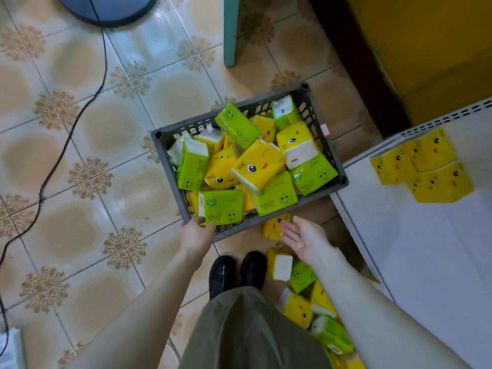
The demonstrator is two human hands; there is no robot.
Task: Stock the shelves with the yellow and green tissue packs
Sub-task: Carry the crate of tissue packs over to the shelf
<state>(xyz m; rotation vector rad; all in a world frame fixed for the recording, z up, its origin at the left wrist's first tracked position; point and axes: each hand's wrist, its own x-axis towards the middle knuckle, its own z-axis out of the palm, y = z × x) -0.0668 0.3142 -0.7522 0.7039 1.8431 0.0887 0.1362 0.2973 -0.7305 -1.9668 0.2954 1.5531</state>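
**Left grip on a green pack at the crate's near corner**

The left grip [198,231] closes on a green pack [221,207]. Its fingers curl over the pack's near lower corner, though their tips are hidden from us. That pack stands on edge inside the grey crate [239,230], against the wall closest to the grip, with its smiling face turned up towards us.

Beyond the left grip, the crate is heaped with more green and yellow packs [255,166], lying tilted and overlapping at all angles.

The right grip [303,235] is empty, with the palm up and the fingers relaxed and spread. It hovers just outside the crate's near wall. Directly beyond its fingertips, a yellow pack [273,229] lies on the tiled floor [106,209].

Behind the right grip, along the forearm, we see loose packs [300,278] of both colours scattered on the floor.

To the right of the right grip is the white shelf [426,262]. It carries a cluster of stocked yellow packs [426,166] laid flat and touching one another.

Between the two forearms are black shoes [237,272] and olive trousers [253,328].

Well to the left of the left grip, a black cable [80,113] snakes across the tiles.
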